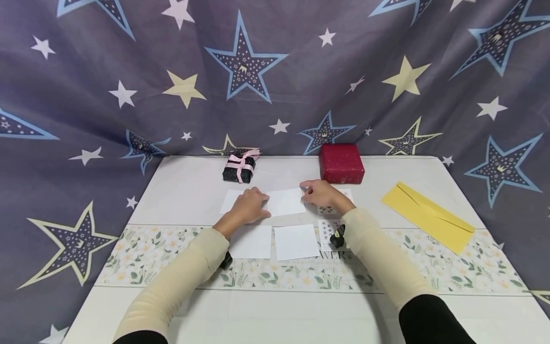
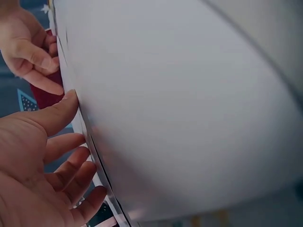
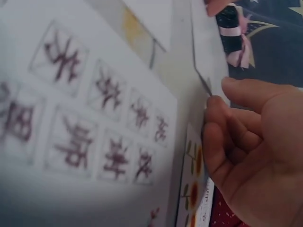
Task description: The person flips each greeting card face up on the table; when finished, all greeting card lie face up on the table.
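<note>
Left hand (image 1: 250, 206) lies flat with relaxed fingers on the white sheet (image 1: 284, 201) near the tabletop's far edge; right hand (image 1: 321, 193) pinches its right edge with curled fingertips. Judged early: sheet flat and unfolded, two white squares (image 1: 296, 241) untouched nearer the front edge.

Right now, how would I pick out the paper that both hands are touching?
Start at the red box at the table's far edge. Just in front of it, left, lies a white paper. Unlike the two white squares nearer you, it has the left hand and right hand on its ends.
</note>
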The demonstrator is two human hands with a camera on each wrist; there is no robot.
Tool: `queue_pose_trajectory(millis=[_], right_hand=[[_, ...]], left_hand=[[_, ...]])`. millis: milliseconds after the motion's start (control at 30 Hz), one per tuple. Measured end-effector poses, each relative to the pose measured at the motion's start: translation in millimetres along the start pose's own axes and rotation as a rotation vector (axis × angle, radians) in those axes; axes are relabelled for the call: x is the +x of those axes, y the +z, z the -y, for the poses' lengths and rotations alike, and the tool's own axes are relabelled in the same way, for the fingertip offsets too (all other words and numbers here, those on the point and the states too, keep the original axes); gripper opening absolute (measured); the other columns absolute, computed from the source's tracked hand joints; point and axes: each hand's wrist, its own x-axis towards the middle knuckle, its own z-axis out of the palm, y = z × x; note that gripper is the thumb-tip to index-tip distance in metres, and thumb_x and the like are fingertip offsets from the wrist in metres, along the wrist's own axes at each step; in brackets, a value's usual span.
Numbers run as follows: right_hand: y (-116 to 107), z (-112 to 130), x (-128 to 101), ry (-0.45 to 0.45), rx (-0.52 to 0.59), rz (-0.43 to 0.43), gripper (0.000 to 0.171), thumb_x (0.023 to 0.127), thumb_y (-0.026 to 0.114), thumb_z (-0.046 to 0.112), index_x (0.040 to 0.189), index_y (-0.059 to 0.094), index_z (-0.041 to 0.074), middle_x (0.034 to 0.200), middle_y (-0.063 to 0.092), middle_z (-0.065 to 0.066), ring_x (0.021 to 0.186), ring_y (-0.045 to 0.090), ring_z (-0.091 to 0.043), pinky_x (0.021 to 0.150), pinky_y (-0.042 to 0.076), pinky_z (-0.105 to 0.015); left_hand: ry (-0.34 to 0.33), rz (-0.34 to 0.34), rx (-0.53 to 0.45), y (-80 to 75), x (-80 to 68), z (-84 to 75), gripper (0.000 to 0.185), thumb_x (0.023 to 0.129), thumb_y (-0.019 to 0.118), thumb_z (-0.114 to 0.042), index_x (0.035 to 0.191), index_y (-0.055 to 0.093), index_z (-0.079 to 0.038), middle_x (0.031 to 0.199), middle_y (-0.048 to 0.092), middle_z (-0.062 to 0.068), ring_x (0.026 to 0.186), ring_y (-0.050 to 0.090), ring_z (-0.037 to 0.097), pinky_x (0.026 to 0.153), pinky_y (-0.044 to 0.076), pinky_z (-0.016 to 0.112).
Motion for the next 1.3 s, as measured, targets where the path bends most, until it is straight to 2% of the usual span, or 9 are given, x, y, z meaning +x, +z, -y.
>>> queue_pose_trajectory(millis=[133,233,700,867,1067,1233,1300], right_hand=[[0,2,1,-0.009,-0.035,0.003,0.056,0.098,0.066,0.019,0.150,0.050,0.006,0.114,0.070,-0.013,0.076,0.055,-0.015,0.069,0.045,-0.025],[1,2,2,-0.017,-0.058,0.003,0.056,0.097,0.066,0.020,0.149,0.051,0.006,0.117,0.070,-0.014,0.080,0.056,-0.015,0.072,0.046,-0.025],[2,0,3,-0.020,-0.026,-0.031,0.051,0.095,0.069,0.016,0.144,0.055,0.009,0.096,0.066,-0.007,0.073,0.054,-0.014,0.066,0.044,-0.025],[4,2,0,-0.057,-0.037,-0.061,0.052,0.093,0.072,0.012,0.142,0.054,0.006,0.094,0.066,-0.004,0.078,0.056,-0.013,0.072,0.046,-0.025],[5,0,-4,-0.089,-0.014,-0.104,0.053,0.092,0.073,0.010,0.140,0.051,0.006,0.096,0.066,-0.004,0.084,0.059,-0.015,0.081,0.050,-0.031],[6,-3,-8,-0.112,0.017,-0.135,0.051,0.093,0.072,0.011,0.139,0.051,0.009,0.100,0.067,-0.004,0.092,0.062,-0.018,0.092,0.053,-0.038],[6,-4,-10,-0.119,0.024,-0.149,0.048,0.093,0.071,0.011,0.137,0.052,0.010,0.101,0.068,-0.005,0.093,0.064,-0.019,0.093,0.053,-0.040]], left_hand=[[0.004,-0.005,0.005,-2.9,-0.3,-2.3,0.059,0.090,0.077,-0.038,0.141,0.062,-0.013,0.136,0.060,0.015,0.125,0.056,0.037,0.099,0.050,0.053],[0.006,-0.004,0.016,-4.0,-0.8,-3.9,0.059,0.090,0.077,-0.038,0.141,0.062,-0.012,0.135,0.061,0.015,0.124,0.056,0.036,0.098,0.050,0.053],[-0.014,-0.013,0.023,-2.0,1.0,-5.4,0.059,0.090,0.077,-0.038,0.141,0.062,-0.012,0.137,0.059,0.015,0.125,0.056,0.036,0.099,0.050,0.053],[-0.037,-0.013,0.017,1.3,0.8,-5.5,0.064,0.090,0.077,-0.039,0.143,0.058,-0.010,0.139,0.058,0.016,0.126,0.054,0.036,0.101,0.049,0.053],[-0.068,-0.015,0.023,1.8,-0.2,-6.1,0.073,0.090,0.076,-0.043,0.147,0.053,-0.004,0.140,0.057,0.018,0.128,0.053,0.037,0.105,0.047,0.052],[-0.051,-0.034,0.025,2.9,-1.3,-5.1,0.065,0.090,0.077,-0.042,0.140,0.060,-0.006,0.137,0.060,0.017,0.125,0.055,0.035,0.103,0.048,0.051],[-0.034,-0.047,0.022,3.1,-1.7,-4.9,0.057,0.089,0.077,-0.041,0.134,0.065,-0.007,0.134,0.062,0.016,0.122,0.056,0.035,0.101,0.049,0.051]])
